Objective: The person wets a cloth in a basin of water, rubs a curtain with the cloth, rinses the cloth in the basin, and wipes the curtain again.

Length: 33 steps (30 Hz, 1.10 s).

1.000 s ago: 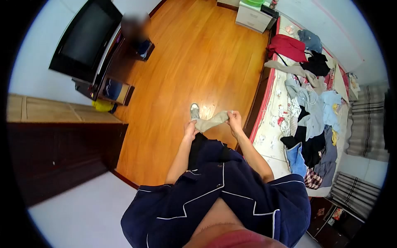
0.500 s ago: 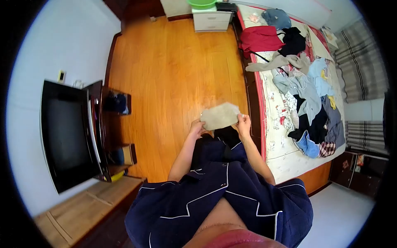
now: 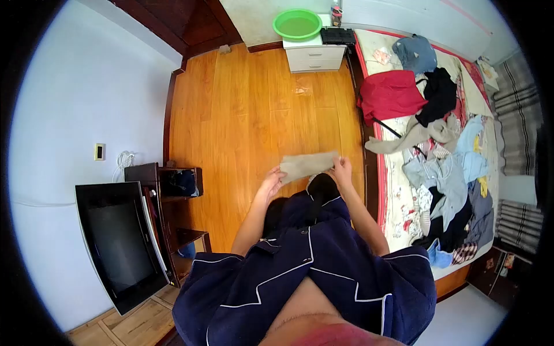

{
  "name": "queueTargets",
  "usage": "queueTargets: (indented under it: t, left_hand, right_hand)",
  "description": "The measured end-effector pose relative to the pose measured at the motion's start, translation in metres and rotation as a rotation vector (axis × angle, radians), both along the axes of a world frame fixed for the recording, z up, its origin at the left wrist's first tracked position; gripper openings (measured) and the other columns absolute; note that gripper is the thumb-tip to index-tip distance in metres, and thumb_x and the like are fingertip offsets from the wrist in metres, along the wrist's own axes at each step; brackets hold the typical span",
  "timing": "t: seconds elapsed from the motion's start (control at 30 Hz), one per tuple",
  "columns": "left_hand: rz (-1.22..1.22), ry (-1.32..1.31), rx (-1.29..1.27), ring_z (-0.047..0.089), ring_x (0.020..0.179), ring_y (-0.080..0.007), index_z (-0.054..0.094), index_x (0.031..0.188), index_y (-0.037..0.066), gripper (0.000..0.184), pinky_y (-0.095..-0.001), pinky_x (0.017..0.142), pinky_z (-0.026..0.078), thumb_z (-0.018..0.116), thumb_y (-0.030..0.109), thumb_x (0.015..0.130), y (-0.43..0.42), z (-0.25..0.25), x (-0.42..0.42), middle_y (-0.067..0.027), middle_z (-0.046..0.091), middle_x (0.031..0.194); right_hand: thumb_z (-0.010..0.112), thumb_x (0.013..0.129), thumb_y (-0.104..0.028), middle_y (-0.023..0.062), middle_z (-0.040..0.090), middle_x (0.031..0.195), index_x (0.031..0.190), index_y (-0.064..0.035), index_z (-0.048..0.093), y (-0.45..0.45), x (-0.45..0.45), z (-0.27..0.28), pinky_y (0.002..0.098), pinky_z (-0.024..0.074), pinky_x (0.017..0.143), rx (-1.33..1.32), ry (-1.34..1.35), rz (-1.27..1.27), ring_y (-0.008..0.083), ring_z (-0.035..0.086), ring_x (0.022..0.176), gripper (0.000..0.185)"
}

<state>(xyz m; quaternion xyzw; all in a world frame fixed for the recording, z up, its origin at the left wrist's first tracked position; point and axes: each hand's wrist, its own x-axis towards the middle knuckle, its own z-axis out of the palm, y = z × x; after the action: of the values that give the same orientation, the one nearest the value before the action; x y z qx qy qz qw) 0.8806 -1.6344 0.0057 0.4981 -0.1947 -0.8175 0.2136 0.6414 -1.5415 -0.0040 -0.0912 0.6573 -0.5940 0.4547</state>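
A greyish-beige cloth [image 3: 309,165] is stretched between my two hands in front of my body, above the wooden floor. Its left end is pinched by my left hand [image 3: 272,180], with the fingers closed on the edge. At the opposite end, my right hand [image 3: 343,168] grips the corner between thumb and fingers. The cloth hangs as a narrow strip and its far edge is slightly blurred. Below it, a dark-clad knee or foot shows partly.
To the right, a bed [image 3: 392,196] bears heaped clothes, including a red garment [image 3: 392,95]. A green basin [image 3: 297,25] stands on a white cabinet [image 3: 314,57] ahead. On the left are a television [image 3: 118,242] and dark shelves [image 3: 184,199].
The head view has tilted up, so more of the basin, cabinet and door shows. The cloth looks narrower than before, still held at both ends.
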Motion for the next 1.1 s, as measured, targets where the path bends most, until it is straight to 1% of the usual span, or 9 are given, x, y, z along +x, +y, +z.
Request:
queueTargets:
  t: [0.07, 0.13, 0.2, 0.37, 0.43, 0.63, 0.8, 0.87, 1.1]
  left_hand:
    - [0.026, 0.014, 0.0, 0.059, 0.098, -0.0262, 0.046, 0.116, -0.003, 0.03, -0.0375, 0.084, 0.053, 0.047, -0.002, 0.086, -0.027, -0.023, -0.005, -0.0163, 0.055, 0.112]
    - [0.06, 0.006, 0.023, 0.058, 0.099, -0.0268, 0.046, 0.116, -0.004, 0.029, -0.0384, 0.084, 0.053, 0.047, -0.002, 0.087, -0.051, -0.021, -0.021, -0.0168, 0.054, 0.113]
    - [0.074, -0.111, 0.039, 0.056, 0.102, -0.0269, 0.047, 0.114, -0.005, 0.026, -0.0399, 0.085, 0.052, 0.046, 0.0, 0.088, -0.073, -0.02, -0.034, -0.0168, 0.054, 0.113]
    - [0.107, -0.145, 0.053, 0.056, 0.1, -0.0255, 0.049, 0.111, -0.002, 0.023, -0.0392, 0.082, 0.052, 0.045, 0.006, 0.09, -0.148, -0.033, -0.066, -0.0149, 0.055, 0.111]
    - [0.092, -0.143, 0.028, 0.056, 0.099, -0.0249, 0.05, 0.11, -0.001, 0.023, -0.0386, 0.08, 0.052, 0.045, 0.008, 0.09, -0.192, -0.042, -0.083, -0.0141, 0.055, 0.11]
    - [0.015, -0.126, -0.035, 0.06, 0.087, -0.0249, 0.049, 0.11, -0.001, 0.025, -0.0385, 0.069, 0.055, 0.046, 0.008, 0.087, -0.332, -0.031, -0.129, -0.0136, 0.058, 0.104]
    - [-0.115, -0.164, -0.168, 0.061, 0.079, -0.0217, 0.054, 0.101, 0.002, 0.02, -0.0343, 0.064, 0.055, 0.05, 0.006, 0.082, -0.438, -0.019, -0.17, -0.0106, 0.06, 0.092]
    - [-0.126, -0.165, -0.196, 0.06, 0.076, -0.0205, 0.055, 0.099, 0.002, 0.018, -0.0342, 0.064, 0.055, 0.051, 0.006, 0.082, -0.467, -0.019, -0.183, -0.0093, 0.06, 0.089]
    - [-0.183, -0.176, -0.132, 0.061, 0.079, -0.0211, 0.055, 0.098, 0.001, 0.016, -0.035, 0.065, 0.055, 0.051, 0.007, 0.085, -0.526, -0.029, -0.213, -0.0104, 0.06, 0.091]
  right_hand:
    - [0.054, 0.091, -0.022, 0.0057, 0.055, 0.082, 0.09, -0.0009, 0.048, -0.038, -0.014, -0.007, 0.031, 0.0505, 0.067, 0.039, 0.126, 0.098, 0.0139, 0.056, 0.076, 0.022]
    - [0.053, 0.091, -0.02, 0.0065, 0.054, 0.09, 0.093, -0.0053, 0.045, -0.081, -0.032, -0.013, 0.0339, 0.0533, 0.071, 0.012, 0.195, 0.205, 0.0157, 0.058, 0.084, 0.017]
    - [0.053, 0.091, -0.02, 0.0066, 0.054, 0.09, 0.093, -0.0052, 0.045, -0.117, -0.044, -0.013, 0.0331, 0.0533, 0.071, -0.002, 0.164, 0.232, 0.0157, 0.058, 0.084, 0.017]
    - [0.052, 0.091, -0.019, 0.0072, 0.054, 0.09, 0.094, -0.0041, 0.045, -0.19, -0.067, -0.022, 0.0321, 0.0539, 0.07, -0.001, 0.072, 0.176, 0.0158, 0.058, 0.084, 0.017]
    - [0.052, 0.091, -0.017, 0.0087, 0.054, 0.092, 0.094, -0.0022, 0.044, -0.223, -0.087, -0.048, 0.0341, 0.0548, 0.071, 0.039, 0.253, 0.218, 0.017, 0.058, 0.085, 0.018]
    - [0.054, 0.089, -0.014, 0.012, 0.051, 0.096, 0.091, -0.0003, 0.041, -0.312, -0.109, -0.021, 0.04, 0.0572, 0.071, -0.04, -0.015, -0.077, 0.0221, 0.058, 0.085, 0.019]
    - [0.054, 0.089, -0.012, 0.0116, 0.048, 0.092, 0.09, -0.0006, 0.04, -0.375, -0.134, -0.036, 0.0413, 0.0582, 0.07, -0.054, 0.11, -0.145, 0.0234, 0.058, 0.085, 0.018]
    - [0.053, 0.089, -0.012, 0.0118, 0.049, 0.091, 0.09, -0.0007, 0.04, -0.397, -0.136, -0.016, 0.0403, 0.0584, 0.068, -0.079, 0.05, -0.215, 0.0238, 0.06, 0.079, 0.018]
    - [0.055, 0.087, -0.009, 0.0128, 0.054, 0.086, 0.09, -0.001, 0.041, -0.449, -0.171, -0.049, 0.0387, 0.0578, 0.065, -0.049, 0.017, -0.232, 0.0233, 0.061, 0.074, 0.017]
